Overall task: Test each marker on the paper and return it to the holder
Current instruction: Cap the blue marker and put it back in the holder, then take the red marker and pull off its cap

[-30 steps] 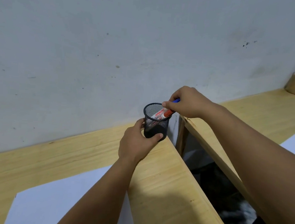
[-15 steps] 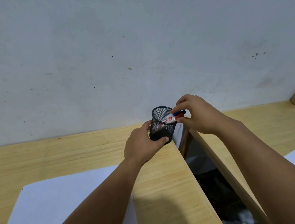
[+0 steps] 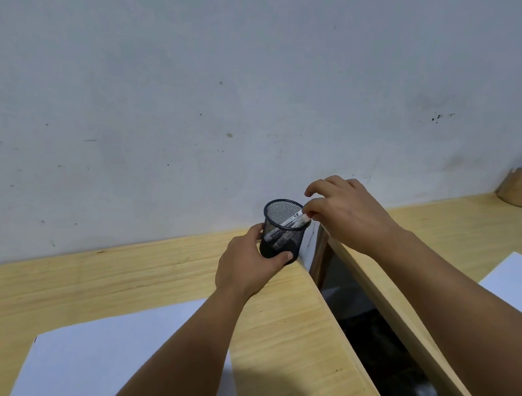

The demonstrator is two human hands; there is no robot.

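The marker [image 3: 296,221] leans inside the black mesh holder [image 3: 283,229], with its top end poking out over the right side of the rim. More dark things sit low in the holder, but they are too hard to make out through the mesh. The holder stands at the back right corner of the desk [image 3: 159,279], close to the wall [image 3: 200,83].

The right hand [image 3: 344,215] is over the holder, and its fingertips pinch the top end of the marker. The left hand [image 3: 249,267] is wrapped around the lower part of the holder, with the thumb across the front.

A white paper [image 3: 106,363] lies near the front edge of the desk, partly under the left arm. A second desk [image 3: 457,232] is to the right, with a dark gap between the two. A brown cup [image 3: 521,188] with pens in it stands at its far back edge, and another white sheet [image 3: 518,285] lies on it.
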